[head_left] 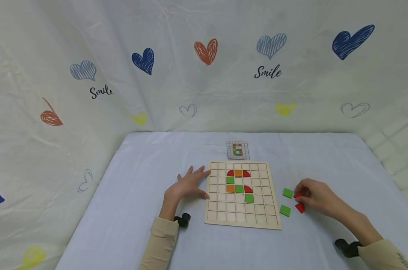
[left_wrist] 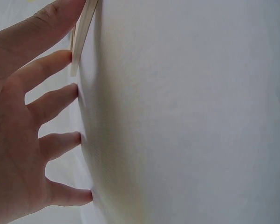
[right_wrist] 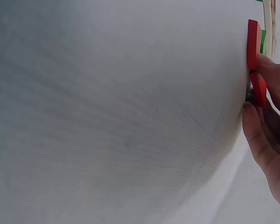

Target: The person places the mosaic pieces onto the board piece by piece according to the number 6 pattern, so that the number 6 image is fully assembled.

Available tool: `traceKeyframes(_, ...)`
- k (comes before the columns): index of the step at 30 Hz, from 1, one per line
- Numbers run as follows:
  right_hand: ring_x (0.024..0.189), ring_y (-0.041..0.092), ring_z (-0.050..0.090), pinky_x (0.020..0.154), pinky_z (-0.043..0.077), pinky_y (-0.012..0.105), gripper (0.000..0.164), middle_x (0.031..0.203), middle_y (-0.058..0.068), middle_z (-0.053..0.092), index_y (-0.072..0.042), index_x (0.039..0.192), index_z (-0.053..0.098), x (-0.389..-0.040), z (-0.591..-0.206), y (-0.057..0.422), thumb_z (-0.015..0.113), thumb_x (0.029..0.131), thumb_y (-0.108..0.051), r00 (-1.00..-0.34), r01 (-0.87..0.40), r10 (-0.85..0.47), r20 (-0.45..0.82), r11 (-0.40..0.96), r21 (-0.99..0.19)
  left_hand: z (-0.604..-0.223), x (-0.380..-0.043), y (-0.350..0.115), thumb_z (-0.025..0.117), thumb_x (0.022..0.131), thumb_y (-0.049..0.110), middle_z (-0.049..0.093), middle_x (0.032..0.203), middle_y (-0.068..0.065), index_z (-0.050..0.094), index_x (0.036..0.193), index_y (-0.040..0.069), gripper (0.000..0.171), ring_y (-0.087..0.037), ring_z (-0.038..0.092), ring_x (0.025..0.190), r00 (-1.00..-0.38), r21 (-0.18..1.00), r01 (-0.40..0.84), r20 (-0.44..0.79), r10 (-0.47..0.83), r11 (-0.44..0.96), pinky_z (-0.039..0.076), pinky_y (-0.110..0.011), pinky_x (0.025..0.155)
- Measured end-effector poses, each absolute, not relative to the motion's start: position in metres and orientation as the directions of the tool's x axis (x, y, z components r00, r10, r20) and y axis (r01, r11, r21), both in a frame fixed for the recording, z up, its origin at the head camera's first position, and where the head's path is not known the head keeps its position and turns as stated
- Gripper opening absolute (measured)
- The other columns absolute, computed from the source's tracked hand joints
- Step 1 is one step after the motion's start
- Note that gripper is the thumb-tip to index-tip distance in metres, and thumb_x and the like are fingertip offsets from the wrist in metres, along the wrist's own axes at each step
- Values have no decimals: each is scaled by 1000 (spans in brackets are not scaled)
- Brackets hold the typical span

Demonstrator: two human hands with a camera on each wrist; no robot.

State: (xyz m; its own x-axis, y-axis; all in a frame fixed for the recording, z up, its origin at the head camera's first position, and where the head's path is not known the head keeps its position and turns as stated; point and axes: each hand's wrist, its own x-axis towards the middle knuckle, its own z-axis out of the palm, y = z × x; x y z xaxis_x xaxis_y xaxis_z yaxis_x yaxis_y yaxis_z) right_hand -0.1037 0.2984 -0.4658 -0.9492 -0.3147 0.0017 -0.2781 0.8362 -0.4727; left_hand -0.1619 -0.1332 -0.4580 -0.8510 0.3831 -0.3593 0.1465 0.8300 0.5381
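Observation:
My left hand (head_left: pixel 187 184) is spread beside a wooden grid board (head_left: pixel 224 217), thumb and index fingertip touching its left edge. In the left wrist view the other fingertips rest on the cloth. Red, orange and green tiles lie in several of the board's cells, among them a green tile (head_left: pixel 249 198). To the right of the board, my right hand (head_left: pixel 316 195) pinches a red tile (right_wrist: pixel 258 88) between thumb and fingers, low at the cloth. A second red tile (right_wrist: pixel 253 44) lies against it, beside the thumb. The fingers partly hide the pinched tile.
Two loose green tiles, one farther back (head_left: pixel 287 193) and one nearer (head_left: pixel 285 210), lie between the board and my right hand. A small printed pattern card (head_left: pixel 229 152) lies behind the board. White cloth (head_left: pixel 122 210) covers the table, and a heart-printed curtain (head_left: pixel 176 86) hangs behind.

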Motion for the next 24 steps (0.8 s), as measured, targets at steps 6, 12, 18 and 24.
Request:
traceKeyframes(6,77,9,56,67,55,24,22,89,-3,68,-7,96,71,-103,-465,299,85,79,-3,-951,-269,-308,-11,846,-460,-459,-162,-134,89,80,34,25,171,-2,42,159,25,91,-40,4,160,-852,537,149,-356,383,830,3,-82,115)
traceKeyframes(12,75,3,56,67,55,23,20,87,-7,67,-6,98,77,-100,-462,300,83,79,-1,-942,-300,-336,3,836,-459,-458,-162,-135,89,80,35,25,171,-1,42,159,25,92,-40,3,160,-850,538,143,-363,381,831,3,-81,115)
traceKeyframes(18,76,3,61,68,58,24,19,86,-8,65,-5,98,79,-98,-457,298,81,80,2,-939,-311,-343,20,823,-475,-457,-161,-135,90,79,33,25,171,-2,42,159,25,93,-40,3,160,-851,537,139,-365,377,832,3,-81,115)
traceKeyframes(24,77,3,63,68,58,24,19,90,-7,70,-8,95,77,-97,-452,294,82,80,1,-941,-306,-335,33,810,-500,-457,-161,-133,90,78,33,25,171,-1,42,159,26,93,-39,3,160,-852,537,144,-359,380,831,2,-81,116)
